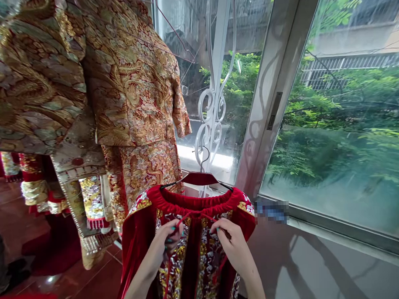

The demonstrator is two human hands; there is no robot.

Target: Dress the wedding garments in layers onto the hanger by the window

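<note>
A red velvet skirt (143, 238) with silver and gold sequin bands hangs from a wire hanger (204, 162) in front of me. Its gathered waistband droops open between the hanger's two sides. My left hand (170, 237) pinches one end of a thin red drawstring (191, 213) at the front of the waistband. The other end is pinched in my right hand (228, 238). The two strings meet at the middle of the waistband, and loose lengths hang below both hands. Whether they are knotted there I cannot tell.
Gold-and-red brocade garments (131, 82) hang close by on the left, with fringed, sequined pieces (91, 197) below. A white scrolled metal stand (211, 110) rises behind the hanger. A sliding window (334, 162) fills the right side above a pale wall (321, 267).
</note>
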